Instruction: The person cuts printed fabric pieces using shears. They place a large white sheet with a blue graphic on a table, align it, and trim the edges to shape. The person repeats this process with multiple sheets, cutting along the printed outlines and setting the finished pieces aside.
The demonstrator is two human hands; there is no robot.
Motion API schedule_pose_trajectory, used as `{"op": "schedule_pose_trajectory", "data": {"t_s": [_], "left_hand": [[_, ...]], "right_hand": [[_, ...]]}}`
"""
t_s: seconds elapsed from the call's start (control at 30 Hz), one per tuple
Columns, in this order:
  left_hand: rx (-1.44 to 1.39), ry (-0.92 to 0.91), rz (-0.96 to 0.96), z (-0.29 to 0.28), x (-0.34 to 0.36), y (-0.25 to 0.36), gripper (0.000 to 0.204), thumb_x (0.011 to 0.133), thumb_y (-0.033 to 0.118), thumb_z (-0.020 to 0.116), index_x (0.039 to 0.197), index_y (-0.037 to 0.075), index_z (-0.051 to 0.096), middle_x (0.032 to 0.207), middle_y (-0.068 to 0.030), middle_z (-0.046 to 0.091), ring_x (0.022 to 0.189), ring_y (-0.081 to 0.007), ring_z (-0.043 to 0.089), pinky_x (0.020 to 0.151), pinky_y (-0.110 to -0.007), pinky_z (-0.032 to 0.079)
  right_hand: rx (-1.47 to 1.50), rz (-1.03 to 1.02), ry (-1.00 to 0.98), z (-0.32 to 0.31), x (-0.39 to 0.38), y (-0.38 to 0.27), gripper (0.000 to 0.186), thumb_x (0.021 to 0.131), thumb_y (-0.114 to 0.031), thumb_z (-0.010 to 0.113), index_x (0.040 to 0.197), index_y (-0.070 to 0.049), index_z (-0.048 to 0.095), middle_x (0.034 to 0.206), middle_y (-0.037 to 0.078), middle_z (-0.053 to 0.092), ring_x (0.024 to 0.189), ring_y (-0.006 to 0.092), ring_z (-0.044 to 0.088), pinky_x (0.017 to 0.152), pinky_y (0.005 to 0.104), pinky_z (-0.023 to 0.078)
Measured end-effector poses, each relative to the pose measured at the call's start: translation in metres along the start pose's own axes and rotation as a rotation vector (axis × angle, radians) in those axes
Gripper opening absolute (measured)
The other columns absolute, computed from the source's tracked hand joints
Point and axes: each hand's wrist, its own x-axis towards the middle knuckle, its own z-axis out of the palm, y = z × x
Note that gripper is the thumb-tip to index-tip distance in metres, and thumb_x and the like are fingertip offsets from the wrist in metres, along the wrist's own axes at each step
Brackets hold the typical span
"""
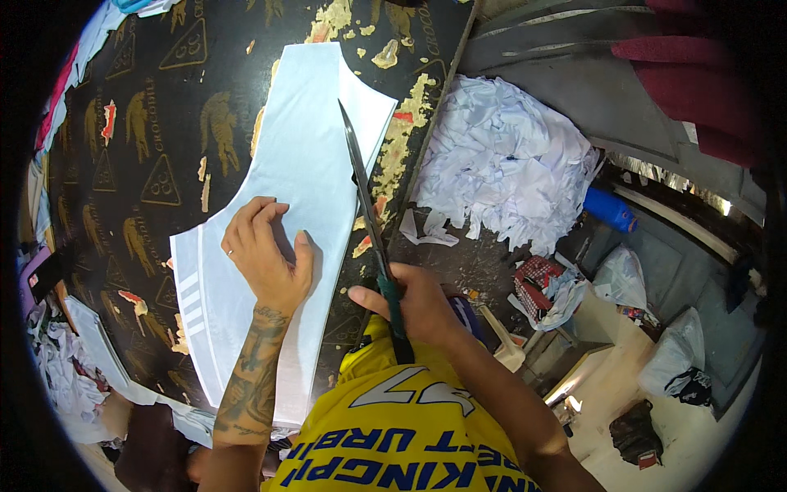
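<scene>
A pale blue-white cut piece of cloth [295, 156] with white stripes near its lower left lies flat on the dark tabletop. On its middle rests my left hand [266, 246], fingers loosely bent and thumb apart, gripping nothing. My right hand [418, 303] is closed around the dark green handles of long shears [366, 197] at the table's right edge. Their blades look nearly together and point away from me, the tips over the cloth's upper right part. Part of the handles is hidden by my right hand.
Worn, peeling patches mark the black printed table [164, 107]. Right of it, a big heap of white cloth scraps [504, 160] sits beside a blue bottle-like object [611, 211]. Plastic bags [674, 353] lie on the floor. More cloth [61, 369] piles up at the lower left.
</scene>
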Motion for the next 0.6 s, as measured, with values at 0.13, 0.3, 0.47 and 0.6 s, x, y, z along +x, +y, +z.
{"op": "schedule_pose_trajectory", "data": {"t_s": [0.13, 0.3, 0.47, 0.6], "left_hand": [[-0.003, -0.012, -0.02, 0.0, 0.0, 0.0, 0.043, 0.092, 0.033, 0.068, 0.124, 0.006, 0.065, 0.135, -0.0128, 0.061, 0.132, -0.0338, 0.049, 0.111, -0.052, 0.028], [-0.006, -0.03, -0.034, 0.0, -0.001, 0.001, 0.043, 0.092, 0.035, 0.067, 0.123, 0.006, 0.066, 0.134, -0.0121, 0.062, 0.132, -0.0337, 0.049, 0.111, -0.052, 0.028], [0.003, -0.045, -0.064, -0.001, -0.002, 0.0, 0.044, 0.09, 0.036, 0.068, 0.123, 0.007, 0.067, 0.134, -0.0119, 0.062, 0.131, -0.0338, 0.05, 0.11, -0.052, 0.029], [-0.009, -0.052, -0.068, -0.002, -0.004, 0.0, 0.045, 0.087, 0.035, 0.069, 0.122, 0.007, 0.066, 0.133, -0.012, 0.061, 0.129, -0.0346, 0.051, 0.109, -0.052, 0.029]], "right_hand": [[-0.044, 0.004, 0.005, 0.005, 0.006, -0.011, 0.063, 0.083, -0.062, 0.09, 0.085, 0.0, 0.075, 0.074, 0.009, 0.071, 0.071, 0.0189, 0.067, 0.072, 0.0382, 0.055], [-0.034, 0.051, -0.005, 0.009, 0.011, -0.024, 0.068, 0.083, -0.067, 0.088, 0.085, 0.0, 0.073, 0.074, 0.012, 0.07, 0.07, 0.0231, 0.067, 0.071, 0.04, 0.054], [-0.1, -0.035, 0.063, 0.009, 0.021, -0.043, 0.058, 0.088, -0.056, 0.09, 0.082, -0.003, 0.068, 0.068, -0.002, 0.058, 0.065, 0.0081, 0.052, 0.059, 0.0302, 0.044], [-0.066, 0.004, 0.039, 0.007, 0.028, -0.063, 0.06, 0.087, -0.057, 0.09, 0.082, -0.002, 0.067, 0.07, 0.0, 0.06, 0.066, 0.0097, 0.054, 0.061, 0.0317, 0.046]]}}
